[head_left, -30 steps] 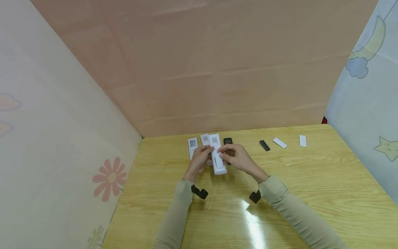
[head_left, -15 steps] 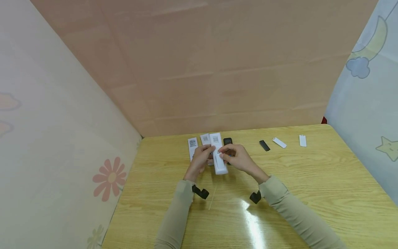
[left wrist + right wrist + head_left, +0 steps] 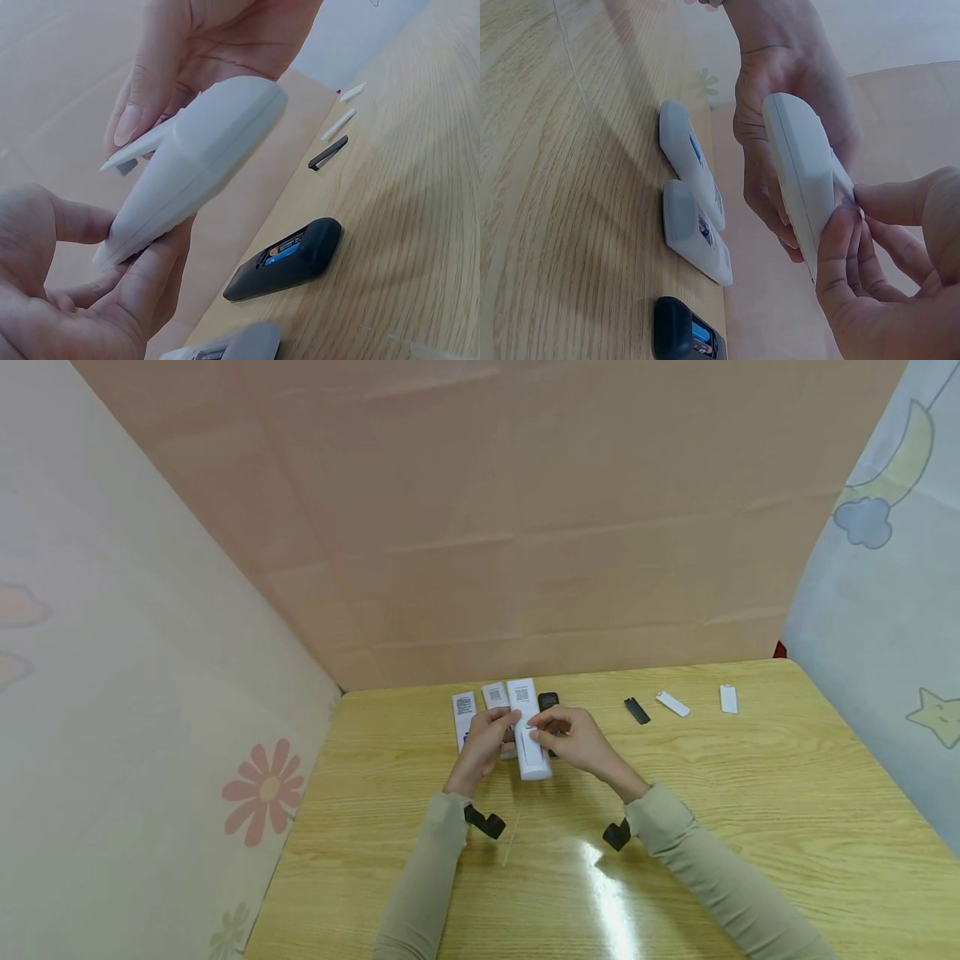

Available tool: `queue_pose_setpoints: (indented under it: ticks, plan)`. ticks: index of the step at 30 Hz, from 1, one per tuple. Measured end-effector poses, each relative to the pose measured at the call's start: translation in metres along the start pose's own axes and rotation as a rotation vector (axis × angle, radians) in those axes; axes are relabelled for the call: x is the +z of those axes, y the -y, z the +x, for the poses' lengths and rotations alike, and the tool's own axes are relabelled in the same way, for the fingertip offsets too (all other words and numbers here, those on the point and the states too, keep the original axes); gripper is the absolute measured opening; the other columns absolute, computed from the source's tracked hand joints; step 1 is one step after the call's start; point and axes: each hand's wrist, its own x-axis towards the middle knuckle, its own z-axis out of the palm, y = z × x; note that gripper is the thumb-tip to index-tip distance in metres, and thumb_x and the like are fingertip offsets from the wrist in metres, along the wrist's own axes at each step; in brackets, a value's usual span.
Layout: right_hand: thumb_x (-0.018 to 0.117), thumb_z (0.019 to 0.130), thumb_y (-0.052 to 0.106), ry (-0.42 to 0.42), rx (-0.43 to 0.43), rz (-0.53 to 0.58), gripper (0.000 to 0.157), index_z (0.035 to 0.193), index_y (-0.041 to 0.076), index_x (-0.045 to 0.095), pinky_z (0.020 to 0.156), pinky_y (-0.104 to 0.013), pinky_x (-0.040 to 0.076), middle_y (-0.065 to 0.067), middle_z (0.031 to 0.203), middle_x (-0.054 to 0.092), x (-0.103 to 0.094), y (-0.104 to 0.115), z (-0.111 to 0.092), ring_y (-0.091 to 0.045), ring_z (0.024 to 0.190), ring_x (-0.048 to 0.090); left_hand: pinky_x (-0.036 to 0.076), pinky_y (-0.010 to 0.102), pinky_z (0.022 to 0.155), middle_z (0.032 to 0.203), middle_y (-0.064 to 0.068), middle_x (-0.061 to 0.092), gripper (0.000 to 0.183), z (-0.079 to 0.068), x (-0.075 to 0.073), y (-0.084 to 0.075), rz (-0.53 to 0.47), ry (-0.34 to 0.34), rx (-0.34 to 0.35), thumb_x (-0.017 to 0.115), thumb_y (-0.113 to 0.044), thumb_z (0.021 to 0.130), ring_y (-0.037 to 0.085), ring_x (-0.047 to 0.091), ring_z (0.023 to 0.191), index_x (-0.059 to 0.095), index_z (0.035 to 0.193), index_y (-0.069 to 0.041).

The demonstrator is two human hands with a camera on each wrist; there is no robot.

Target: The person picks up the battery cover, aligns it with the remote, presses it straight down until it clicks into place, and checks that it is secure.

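Observation:
A white remote control is held back side up above the table, a printed label at its far end. My left hand grips it by the left side, thumb on top and fingers underneath. My right hand pinches the white battery cover between thumb and fingers. This cover slants up off the remote's back: its near end meets the remote, and its far end stands raised, as the left wrist view shows. A small grey piece shows under the raised end. The battery compartment is mostly hidden by the cover and fingers.
Behind the hands lie a black remote with batteries in its uncovered compartment and two white remotes, one at the far left and another beside it. Farther right are a black cover and two white covers.
The white remote has shifted slightly to the right, together with both hands' fingertips. The cover now lies more in line with the remote's back. Both grips stay the same.

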Motion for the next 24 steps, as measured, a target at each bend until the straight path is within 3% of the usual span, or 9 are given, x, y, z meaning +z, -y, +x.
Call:
queue_pose_setpoints:
  ticks: [11, 19, 24]
  plan:
    - [0.067, 0.095, 0.005, -0.009, 0.031, -0.031, 0.021, 0.112, -0.007, 0.07, 0.072, -0.03, 0.054, -0.023, 0.104, 0.067, -0.002, -0.001, 0.0, -0.035, 0.09, 0.063, 0.057, 0.048, 0.09, 0.112, 0.013, 0.069, 0.045, 0.003, 0.004, 0.0, -0.027, 0.001, 0.007, 0.066, -0.031, 0.098, 0.026, 0.073, 0.092, 0.059, 0.135, -0.005]
    - [0.071, 0.094, 0.013, -0.043, 0.057, -0.034, 0.02, 0.112, 0.003, 0.073, 0.069, -0.03, 0.055, -0.014, 0.102, 0.068, 0.003, -0.038, 0.008, -0.027, 0.088, 0.063, 0.056, 0.05, 0.091, 0.111, 0.014, 0.069, 0.033, 0.004, 0.005, 0.0, -0.016, -0.008, 0.011, 0.065, -0.031, 0.099, 0.025, 0.073, 0.09, 0.066, 0.123, -0.009]
    - [0.074, 0.091, 0.011, -0.065, 0.053, -0.061, 0.017, 0.107, 0.007, 0.074, 0.065, -0.027, 0.053, -0.009, 0.097, 0.067, 0.006, -0.041, 0.01, -0.022, 0.083, 0.062, 0.058, 0.047, 0.087, 0.11, 0.013, 0.069, 0.032, 0.005, 0.005, -0.001, -0.019, -0.014, -0.003, 0.065, -0.03, 0.099, 0.023, 0.073, 0.086, 0.067, 0.122, -0.009]
